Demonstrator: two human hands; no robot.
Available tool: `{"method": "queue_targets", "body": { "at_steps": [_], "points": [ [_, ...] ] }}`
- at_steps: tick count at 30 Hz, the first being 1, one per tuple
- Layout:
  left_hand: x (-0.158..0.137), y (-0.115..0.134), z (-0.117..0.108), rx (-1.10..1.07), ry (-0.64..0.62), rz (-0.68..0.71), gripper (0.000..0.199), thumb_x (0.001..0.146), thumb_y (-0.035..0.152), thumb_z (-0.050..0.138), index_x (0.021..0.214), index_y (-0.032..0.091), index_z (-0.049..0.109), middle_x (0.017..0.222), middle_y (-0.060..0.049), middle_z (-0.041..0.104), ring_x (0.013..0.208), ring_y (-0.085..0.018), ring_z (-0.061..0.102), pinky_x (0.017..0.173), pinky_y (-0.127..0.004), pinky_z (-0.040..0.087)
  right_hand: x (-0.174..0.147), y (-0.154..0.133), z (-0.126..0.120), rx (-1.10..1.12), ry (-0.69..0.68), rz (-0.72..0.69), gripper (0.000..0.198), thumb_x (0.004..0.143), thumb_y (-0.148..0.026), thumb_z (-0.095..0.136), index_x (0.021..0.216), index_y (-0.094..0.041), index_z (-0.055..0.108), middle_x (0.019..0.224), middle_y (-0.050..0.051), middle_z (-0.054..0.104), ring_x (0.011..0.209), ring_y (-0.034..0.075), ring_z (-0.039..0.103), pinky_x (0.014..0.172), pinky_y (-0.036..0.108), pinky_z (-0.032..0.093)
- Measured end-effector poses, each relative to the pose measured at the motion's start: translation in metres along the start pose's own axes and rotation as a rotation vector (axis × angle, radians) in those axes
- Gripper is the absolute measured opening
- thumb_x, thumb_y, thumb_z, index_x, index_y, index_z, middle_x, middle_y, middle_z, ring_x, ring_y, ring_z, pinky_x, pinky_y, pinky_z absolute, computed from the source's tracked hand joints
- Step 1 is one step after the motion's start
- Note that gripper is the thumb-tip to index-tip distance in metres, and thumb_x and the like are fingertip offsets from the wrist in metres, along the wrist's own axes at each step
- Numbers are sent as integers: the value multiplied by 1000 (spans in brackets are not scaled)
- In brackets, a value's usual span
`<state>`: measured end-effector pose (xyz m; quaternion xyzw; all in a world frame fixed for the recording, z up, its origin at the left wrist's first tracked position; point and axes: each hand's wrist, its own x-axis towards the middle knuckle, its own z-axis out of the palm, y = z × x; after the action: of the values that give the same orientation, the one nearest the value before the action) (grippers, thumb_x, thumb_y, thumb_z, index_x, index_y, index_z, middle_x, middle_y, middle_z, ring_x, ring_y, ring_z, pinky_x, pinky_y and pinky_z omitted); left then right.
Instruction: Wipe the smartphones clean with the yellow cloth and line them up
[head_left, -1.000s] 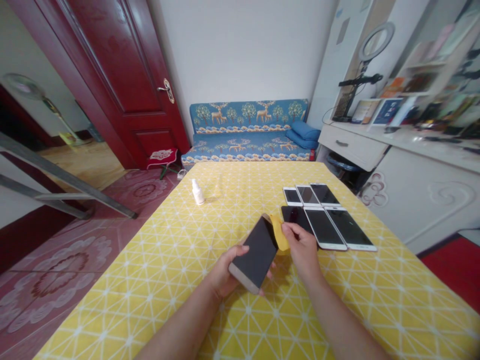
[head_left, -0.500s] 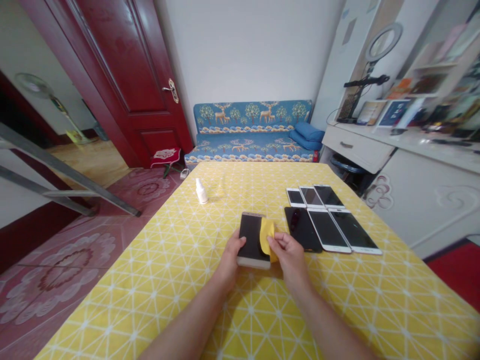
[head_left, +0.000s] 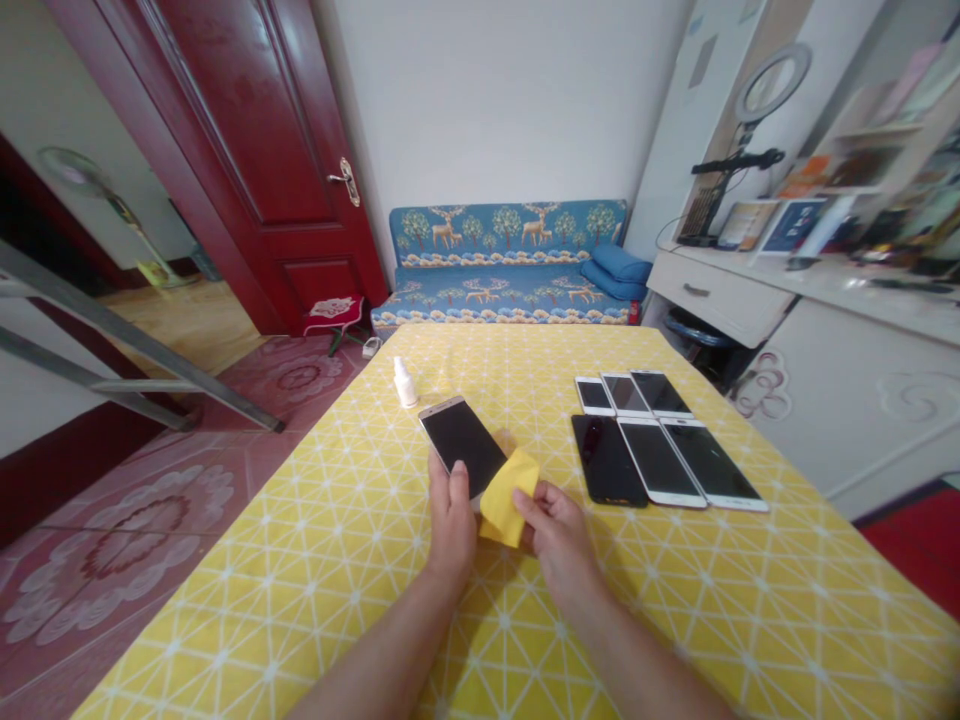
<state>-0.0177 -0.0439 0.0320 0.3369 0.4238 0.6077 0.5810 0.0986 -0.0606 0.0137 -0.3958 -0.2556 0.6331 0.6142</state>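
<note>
A gold-edged smartphone (head_left: pixel 463 440) with a dark screen is gripped along its left side by my left hand (head_left: pixel 453 520), the thumb resting on the front. It is tilted, its top pointing up and left. My right hand (head_left: pixel 559 530) pinches a yellow cloth (head_left: pixel 511 496), which covers the phone's lower right corner. To the right lie several other phones in two rows, among them a black phone (head_left: pixel 609 458) and a white phone (head_left: pixel 660 460). Beyond the held phone, a white spray bottle (head_left: pixel 405 384) stands upright.
A yellow patterned cloth covers the table (head_left: pixel 300 590). Behind it is a blue sofa (head_left: pixel 510 260). On the right, a white cabinet (head_left: pixel 840 370) carries a ring light (head_left: pixel 772 85) and assorted items. A metal ladder (head_left: pixel 142 350) and a red door (head_left: pixel 247 150) are at the left.
The phone has turned counterclockwise, its top swinging left. The yellow cloth has slid from the right side of the screen down to the lower right corner, along with my right hand.
</note>
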Motion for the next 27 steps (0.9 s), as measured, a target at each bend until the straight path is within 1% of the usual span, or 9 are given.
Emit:
{"method": "queue_targets", "body": {
  "at_steps": [3,5,7,13,17,20,22,25,27],
  "points": [
    [0,-4,4,144,119,224,44,84,39,59,125,27,50,127,-5,56,131,-22,40,107,-32,31,1,1,2,40,-9,11,38,60,-37,83,83,-17,61,76,3,70,68,18,66,66,30,51],
    [3,-10,7,137,47,208,38,82,38,62,116,24,53,112,-6,63,110,-22,56,94,-33,42,4,0,-1,43,25,-24,37,61,-37,82,84,-17,61,79,3,71,68,17,66,64,29,51],
    [6,-14,8,101,-26,182,36,77,37,68,107,22,55,98,-5,66,90,-20,62,81,-32,47,9,-3,-7,38,80,-78,35,62,-38,82,82,-18,60,78,2,70,65,16,65,62,27,50],
    [12,-17,7,-64,-54,82,34,67,32,78,88,19,54,79,0,65,66,-11,60,65,-24,45,7,-1,-10,-232,77,-225,31,63,-36,79,69,-19,54,63,-3,63,57,13,58,54,23,45],
    [12,-16,4,-143,41,55,38,63,29,80,70,19,44,57,9,49,48,-4,46,52,-18,37,0,5,-1,-435,10,-140,34,55,-30,82,58,-19,50,50,-6,54,48,10,50,46,21,38],
    [14,-15,3,-181,26,-6,36,64,30,80,72,19,47,53,11,45,44,-4,43,49,-17,36,2,2,-2,-305,-17,-54,33,56,-34,82,67,-18,55,63,-1,64,57,15,59,55,25,45],
    [16,-14,1,-204,-42,-19,31,68,30,79,84,18,54,56,8,51,46,-5,47,50,-18,38,7,-3,-7,-163,39,-68,34,60,-38,80,76,-18,57,71,0,67,63,16,62,60,27,48],
    [18,-12,0,-236,-166,-22,33,73,28,75,100,17,60,79,-1,67,64,-10,60,60,-20,45,15,-10,-18,-77,182,-189,34,64,-41,78,83,-20,59,70,-2,65,61,14,60,57,24,46],
    [17,-10,1,-259,-243,-50,36,76,27,72,108,17,60,97,-6,69,80,-14,64,71,-24,49,16,-12,-22,-108,232,-252,34,69,-45,74,88,-20,62,72,-1,65,62,14,59,56,24,44]
  ]
}}
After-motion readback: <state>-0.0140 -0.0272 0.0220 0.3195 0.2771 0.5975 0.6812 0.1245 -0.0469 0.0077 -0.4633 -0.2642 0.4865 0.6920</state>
